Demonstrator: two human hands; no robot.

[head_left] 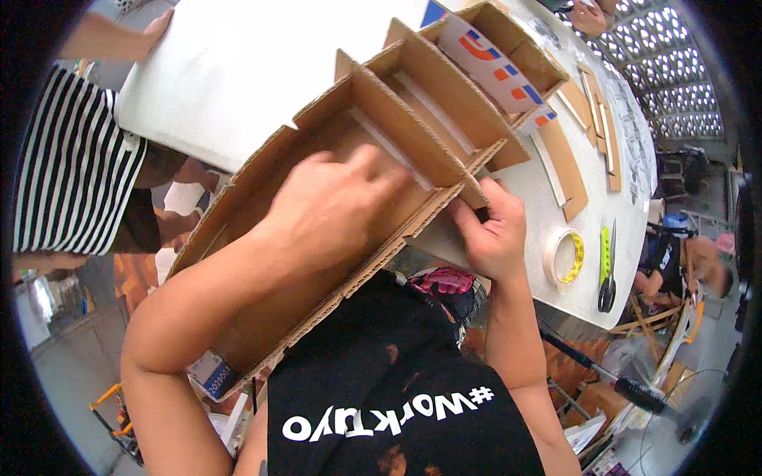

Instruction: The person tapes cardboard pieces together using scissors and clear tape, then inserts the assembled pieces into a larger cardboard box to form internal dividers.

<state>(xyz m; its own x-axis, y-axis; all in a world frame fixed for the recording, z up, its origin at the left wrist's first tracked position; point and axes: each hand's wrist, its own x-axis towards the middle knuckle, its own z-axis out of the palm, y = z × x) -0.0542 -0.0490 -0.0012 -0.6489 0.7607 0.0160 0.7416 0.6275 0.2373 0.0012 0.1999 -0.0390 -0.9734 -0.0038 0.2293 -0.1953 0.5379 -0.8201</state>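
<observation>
A long brown cardboard box [230, 313] with upright cardboard dividers [417, 119] lies slantwise across my front, partly over the white table. My left hand [337, 190] reaches inside it, blurred, with curled fingers beside a white tape strip [389, 147] along a divider's foot. What those fingers hold, if anything, is hidden. At the box's near side, my right hand [494, 226] pinches the projecting end of a cardboard divider [474, 193] between thumb and fingers. Beyond it stands a white cardboard panel [488, 59] with orange and blue print.
On the white table [230, 59] lie a tape roll [563, 255], scissors [609, 274] with a green cutter beside them, and cardboard strips [559, 166]. A person in a striped garment [75, 159] stands at left. Another person [675, 266] is at far right, near a fan [690, 412].
</observation>
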